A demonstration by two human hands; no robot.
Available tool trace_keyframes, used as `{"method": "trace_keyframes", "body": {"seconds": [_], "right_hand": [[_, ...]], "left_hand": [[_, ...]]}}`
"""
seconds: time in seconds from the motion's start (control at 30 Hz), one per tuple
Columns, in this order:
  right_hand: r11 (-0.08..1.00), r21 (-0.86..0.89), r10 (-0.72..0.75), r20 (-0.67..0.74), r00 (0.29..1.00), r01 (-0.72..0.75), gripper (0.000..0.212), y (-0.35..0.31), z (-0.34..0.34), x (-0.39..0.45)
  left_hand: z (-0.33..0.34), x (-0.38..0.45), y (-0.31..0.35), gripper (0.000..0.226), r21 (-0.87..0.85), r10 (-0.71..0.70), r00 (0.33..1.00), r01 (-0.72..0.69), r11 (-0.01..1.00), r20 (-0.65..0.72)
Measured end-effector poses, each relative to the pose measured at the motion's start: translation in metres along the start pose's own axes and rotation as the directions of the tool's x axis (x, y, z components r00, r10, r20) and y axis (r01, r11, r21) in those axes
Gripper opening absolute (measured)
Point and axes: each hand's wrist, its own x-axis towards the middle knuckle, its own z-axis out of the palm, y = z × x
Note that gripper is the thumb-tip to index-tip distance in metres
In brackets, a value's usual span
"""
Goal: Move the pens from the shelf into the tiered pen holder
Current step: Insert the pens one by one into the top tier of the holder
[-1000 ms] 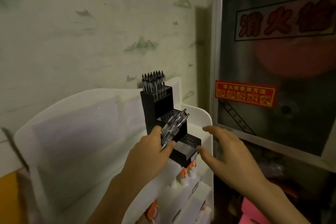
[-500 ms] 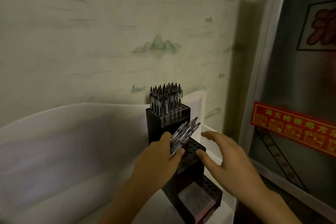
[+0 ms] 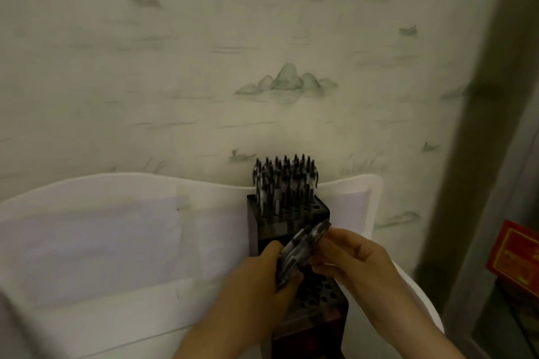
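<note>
Setting: likely a small stationery shop corner, dimly lit. Evidence: white display rack [image 3: 370, 201] against the wall; black tiered pen holder [image 3: 291, 213], top tier packed with many identical pens [image 3: 284, 178]; pale wallpaper [image 3: 204, 67] printed with green mountains; red notice [image 3: 514, 253] on a metal-framed cabinet [image 3: 501, 213] at right.

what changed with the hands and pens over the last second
The right hand moved in from beside the pen holder and now its fingertips touch the upper end of the bundle of pens. The left hand grips that bundle as before, in front of the holder. The pens in the top tier stayed put.
</note>
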Motion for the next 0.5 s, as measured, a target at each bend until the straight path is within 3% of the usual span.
{"method": "trace_keyframes", "body": {"seconds": [0.1,0.2,0.33,0.43,0.5], "right_hand": [[0.996,0.085,0.024,0.056,0.998,-0.029,0.034,0.003,-0.003,0.014],[0.991,0.132,-0.030,0.074,0.997,0.020,0.030,0.001,-0.002,0.025],[0.969,0.192,-0.148,-0.038,0.988,0.153,0.015,-0.014,-0.003,0.036],[0.940,0.075,-0.317,-0.171,0.933,0.333,0.014,-0.034,-0.009,0.048],[0.892,-0.033,-0.450,-0.177,0.875,0.452,0.015,-0.045,-0.008,0.057]], "left_hand": [[0.003,0.003,0.003,0.015,-0.052,-0.054,0.999,0.054,0.997,0.000],[0.003,0.006,-0.003,0.012,-0.095,-0.085,0.996,0.081,0.992,-0.041],[-0.001,0.004,-0.018,0.007,-0.097,-0.097,0.990,0.087,0.991,-0.104],[-0.008,-0.001,-0.026,0.007,-0.097,-0.096,0.985,0.082,0.992,-0.147],[-0.013,-0.001,-0.031,0.007,-0.078,-0.091,0.979,0.078,0.994,-0.183]]}}
